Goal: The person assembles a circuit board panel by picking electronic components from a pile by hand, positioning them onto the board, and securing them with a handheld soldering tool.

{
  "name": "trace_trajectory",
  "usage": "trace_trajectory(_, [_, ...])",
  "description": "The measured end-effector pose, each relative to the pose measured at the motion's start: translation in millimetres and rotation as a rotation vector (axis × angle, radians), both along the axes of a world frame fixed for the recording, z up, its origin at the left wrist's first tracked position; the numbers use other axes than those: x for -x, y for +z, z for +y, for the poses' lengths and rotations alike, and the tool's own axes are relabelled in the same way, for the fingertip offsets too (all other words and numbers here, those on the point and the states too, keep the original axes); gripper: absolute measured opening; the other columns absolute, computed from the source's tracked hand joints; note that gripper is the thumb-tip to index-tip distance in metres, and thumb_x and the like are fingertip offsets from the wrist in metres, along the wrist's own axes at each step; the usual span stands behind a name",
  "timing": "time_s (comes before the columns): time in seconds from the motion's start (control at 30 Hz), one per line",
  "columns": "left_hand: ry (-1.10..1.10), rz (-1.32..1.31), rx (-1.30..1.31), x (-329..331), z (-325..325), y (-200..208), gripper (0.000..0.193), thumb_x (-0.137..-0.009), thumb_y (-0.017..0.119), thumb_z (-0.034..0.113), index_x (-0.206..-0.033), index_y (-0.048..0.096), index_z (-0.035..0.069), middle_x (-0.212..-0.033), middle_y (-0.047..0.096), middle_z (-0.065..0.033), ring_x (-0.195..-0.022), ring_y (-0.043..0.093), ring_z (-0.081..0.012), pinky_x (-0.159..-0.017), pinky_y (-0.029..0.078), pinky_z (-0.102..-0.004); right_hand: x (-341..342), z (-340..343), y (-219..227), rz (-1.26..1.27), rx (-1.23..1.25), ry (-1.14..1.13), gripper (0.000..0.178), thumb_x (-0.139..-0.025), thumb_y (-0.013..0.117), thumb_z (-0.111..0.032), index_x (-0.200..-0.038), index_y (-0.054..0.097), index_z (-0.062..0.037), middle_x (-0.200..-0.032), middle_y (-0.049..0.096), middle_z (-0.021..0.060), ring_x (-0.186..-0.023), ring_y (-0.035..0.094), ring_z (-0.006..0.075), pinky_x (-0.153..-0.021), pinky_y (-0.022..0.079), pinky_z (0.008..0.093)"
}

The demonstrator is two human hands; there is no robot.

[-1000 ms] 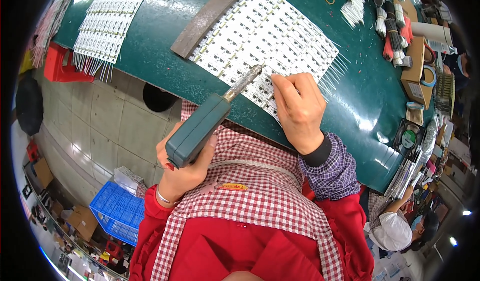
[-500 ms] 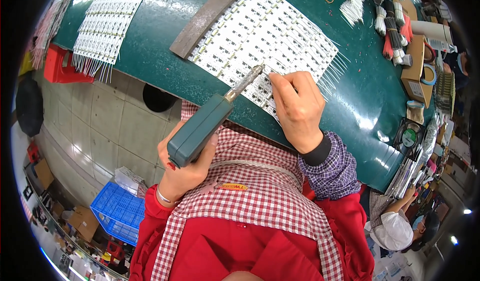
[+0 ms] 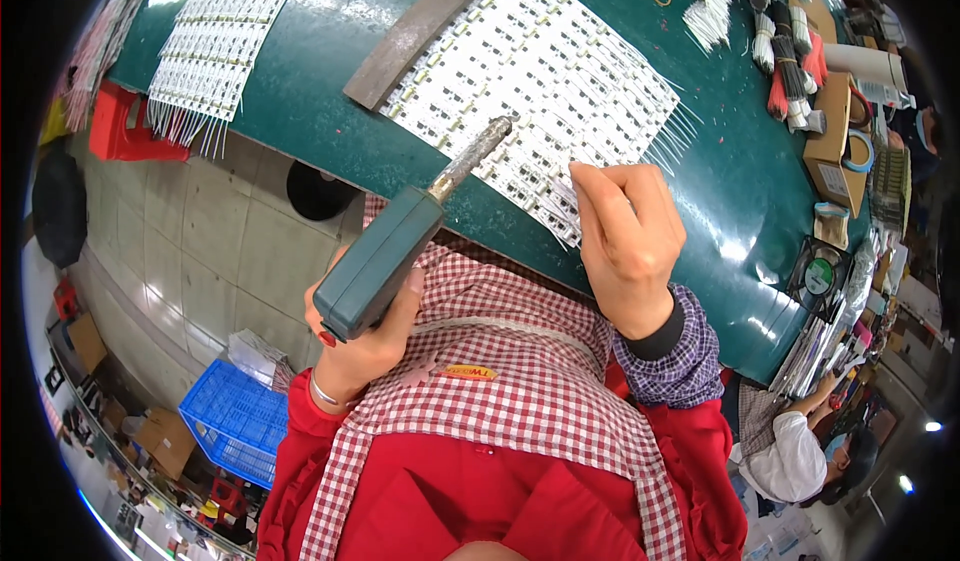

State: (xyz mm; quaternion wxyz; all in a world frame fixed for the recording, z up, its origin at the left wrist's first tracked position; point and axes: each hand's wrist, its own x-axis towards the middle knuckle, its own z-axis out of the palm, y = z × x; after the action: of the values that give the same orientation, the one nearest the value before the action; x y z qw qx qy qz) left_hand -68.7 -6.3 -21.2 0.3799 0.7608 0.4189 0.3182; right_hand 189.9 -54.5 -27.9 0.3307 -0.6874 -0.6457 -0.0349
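My left hand (image 3: 372,349) is wrapped round the handle of a green soldering gun (image 3: 383,253), whose metal tip points up and right over a white panel of small circuit boards (image 3: 520,66). Whether the tip touches the panel I cannot tell. My right hand (image 3: 632,246) is pinched closed above the panel's near right edge; anything between its fingertips is too small to make out. Thin white wires (image 3: 676,139) stick out from the panel's right side. A dark flat bar (image 3: 425,36) lies along its left edge.
Another board panel with trailing wires (image 3: 215,46) lies on the green table (image 3: 330,61) at the left. Wire bundles (image 3: 790,56), a cardboard box (image 3: 832,146) and a small fan (image 3: 815,271) stand at right. A blue crate (image 3: 235,421) is on the floor; a co-worker (image 3: 795,451) sits lower right.
My left hand has drawn the soldering gun slightly left, its tip shifting up and left. My right hand has moved right and a little down, away from the tip, still pinched.
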Motion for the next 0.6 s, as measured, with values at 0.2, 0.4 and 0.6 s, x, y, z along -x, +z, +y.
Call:
trace_trajectory(0.2, [-0.04, 0.014, -0.066, -1.2, 3.9, 1.4, 0.024, -0.078, 0.079, -0.001, -0.101, 0.074, -0.004, -0.088, 0.071, -0.0135, -0.065, 0.067, -0.0196, -0.058, 0.052, -0.028, -10.1, 18.4, -21.5, -0.049, -0.086, 0.224, 0.028, -0.071, 0.071, 0.0, -0.098, 0.071, -0.0039, -0.084, 0.063, 0.0056, -0.072, 0.059, 0.0219, -0.06, 0.047, 0.0332])
trace_trajectory(0.4, [-0.013, -0.02, 0.037, -0.4, 2.5, 3.5, 0.022, -0.078, 0.078, -0.003, -0.1, 0.074, -0.003, -0.087, 0.071, -0.0116, -0.066, 0.066, -0.0175, -0.059, 0.051, -0.0277, -9.3, 18.2, -32.5, -0.028, -0.067, 0.187, 0.035, -0.068, 0.076, 0.007, -0.101, 0.074, -0.0059, -0.081, 0.063, 0.0055, -0.072, 0.061, 0.023, -0.059, 0.048, 0.0346])
trace_trajectory(0.6, [-0.016, -0.05, 0.084, -1.1, 1.2, 2.0, 0.022, -0.079, 0.078, -0.003, -0.1, 0.073, -0.005, -0.087, 0.07, -0.0122, -0.066, 0.065, -0.0175, -0.059, 0.051, -0.028, -8.9, 18.3, -33.7, -0.039, -0.057, 0.185, 0.034, -0.07, 0.076, 0.007, -0.1, 0.073, -0.0064, -0.08, 0.062, 0.0048, -0.071, 0.061, 0.0225, -0.059, 0.048, 0.034])
